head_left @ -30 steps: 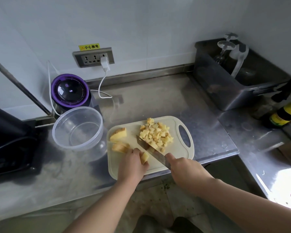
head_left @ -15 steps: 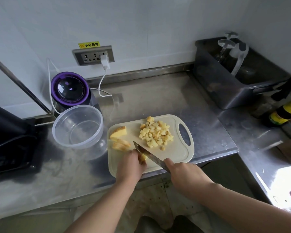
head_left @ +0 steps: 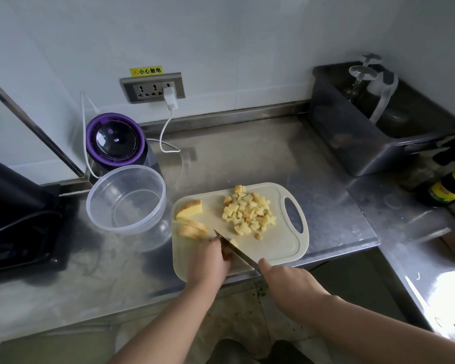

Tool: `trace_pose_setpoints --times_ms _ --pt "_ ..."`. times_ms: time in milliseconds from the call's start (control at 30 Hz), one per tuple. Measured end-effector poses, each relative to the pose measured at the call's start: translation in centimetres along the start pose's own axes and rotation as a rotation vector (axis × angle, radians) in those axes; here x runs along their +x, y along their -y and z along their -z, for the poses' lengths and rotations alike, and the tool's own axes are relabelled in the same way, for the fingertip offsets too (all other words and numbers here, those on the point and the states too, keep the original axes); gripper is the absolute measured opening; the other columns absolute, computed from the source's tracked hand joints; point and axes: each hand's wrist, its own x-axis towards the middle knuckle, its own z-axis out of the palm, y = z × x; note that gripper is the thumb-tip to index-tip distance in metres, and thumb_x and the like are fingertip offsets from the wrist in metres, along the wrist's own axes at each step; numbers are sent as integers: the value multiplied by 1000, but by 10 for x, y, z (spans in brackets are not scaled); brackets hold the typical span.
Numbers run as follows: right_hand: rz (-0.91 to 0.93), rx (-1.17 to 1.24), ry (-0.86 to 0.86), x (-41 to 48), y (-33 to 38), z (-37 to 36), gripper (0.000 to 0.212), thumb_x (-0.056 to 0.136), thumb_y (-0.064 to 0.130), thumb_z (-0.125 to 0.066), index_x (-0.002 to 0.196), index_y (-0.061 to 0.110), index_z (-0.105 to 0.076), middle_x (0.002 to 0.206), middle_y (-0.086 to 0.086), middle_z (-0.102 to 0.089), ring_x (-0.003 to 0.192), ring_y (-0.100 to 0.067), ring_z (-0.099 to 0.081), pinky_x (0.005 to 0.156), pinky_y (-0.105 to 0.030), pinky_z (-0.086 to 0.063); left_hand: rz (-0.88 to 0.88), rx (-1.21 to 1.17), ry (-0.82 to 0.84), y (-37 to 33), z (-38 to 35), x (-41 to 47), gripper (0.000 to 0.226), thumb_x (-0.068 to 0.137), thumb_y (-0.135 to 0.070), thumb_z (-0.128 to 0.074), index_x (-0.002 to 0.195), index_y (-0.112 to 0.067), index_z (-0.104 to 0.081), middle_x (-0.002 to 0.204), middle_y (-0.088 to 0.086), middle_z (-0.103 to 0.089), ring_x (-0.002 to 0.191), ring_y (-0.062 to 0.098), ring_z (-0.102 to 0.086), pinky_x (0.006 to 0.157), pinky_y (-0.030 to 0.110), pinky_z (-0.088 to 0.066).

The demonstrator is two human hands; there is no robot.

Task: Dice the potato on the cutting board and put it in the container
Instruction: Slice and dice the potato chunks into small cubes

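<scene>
Potato piece point(head_left: 227, 249) pinned on the cutting board point(head_left: 279, 248) at its near-left part, left hand point(head_left: 208, 261) curled down over it, fingers closed on it. Knife point(head_left: 234, 249) blade angled across, touching that piece just right of the knuckles; right hand point(head_left: 289, 283) wrapped round the handle off the board's near edge. Diced pile point(head_left: 248, 212) sits toward the board's handle-hole end. Two uncut chunks point(head_left: 191, 219) at the board's left edge. Clear container point(head_left: 126, 199) on the worktop point(head_left: 247, 158) just left of the board, nothing in it yet. Purple-rimmed appliance point(head_left: 115, 139) behind the container, by the wall.
</scene>
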Motion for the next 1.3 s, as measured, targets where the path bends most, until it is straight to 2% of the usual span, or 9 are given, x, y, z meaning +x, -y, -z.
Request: trace_pose_setpoints --times_ms 300,433,533,633,733,833,1000,1133,1300 --pt "-84 5 -200 -4 -31 13 31 98 9 -42 121 27 -32 91 -2 -64 70 -18 -66 66 -34 -59 -24 -41 12 -5 4 13 21 85 -36 -67 101 -23 -64 96 -8 -68 82 9 -63 72 22 -53" --pt "-112 -31 -276 -4 -46 29 38 99 10 -43 131 25 -30 96 -3 -67 70 -20 -68 68 -33 -59 -67 -132 -14 -25 8 34 23 88 -33 -65 107 -20 -64 100 -7 -68 89 13 -64 70 23 -47" --pt "-126 -53 -305 -4 -52 39 43 100 10 -44 137 25 -27 100 -2 -66 70 -17 -66 67 -28 -55 -93 -146 20 -35 8 49 25 91 -28 -63 113 -18 -64 107 -2 -69 98 19 -64 80 30 -51" --pt "-101 -75 -334 -3 -54 43 48 99 9 -45 140 27 -26 87 5 -55 67 -18 -62 67 -29 -57 -99 -145 37 -36 8 56 31 91 -23 -64 121 -18 -61 112 0 -67 103 20 -63 85 28 -47" --pt "-64 -100 -364 -1 -54 42 51 98 7 -44 142 29 -29 83 9 -44 66 -20 -61 64 -33 -57 -118 -185 2 -30 16 54 26 91 -18 -62 117 -15 -63 110 0 -68 101 19 -63 82 25 -45" --pt "-40 -86 -391 2 -51 42 48 100 9 -43 142 29 -32 90 7 -53 68 -20 -63 65 -32 -58 -181 -214 -43 -13 35 51 23 91 -13 -61 114 -13 -66 109 -2 -68 101 16 -64 86 25 -48" --pt "8 -79 -392 13 -36 42 44 100 10 -42 140 28 -35 97 2 -63 69 -21 -65 65 -35 -59 -189 -166 -66 30 67 50 23 92 -7 -59 113 -12 -67 105 -1 -66 95 16 -63 81 23 -46" --pt "27 -74 -388 22 -22 42 43 101 12 -40 139 29 -34 92 1 -64 69 -20 -64 64 -35 -59 -237 18 -30 57 77 37 24 91 -14 -60 114 -13 -66 114 0 -63 95 18 -63 83 34 -50" --pt "7 -26 -373 26 -14 45 46 103 15 -37 145 30 -30 95 -1 -65 71 -19 -66 65 -32 -59 -243 100 -71 77 68 18 26 91 -19 -61 117 -17 -62 118 -5 -54 91 16 -61 76 30 -48"
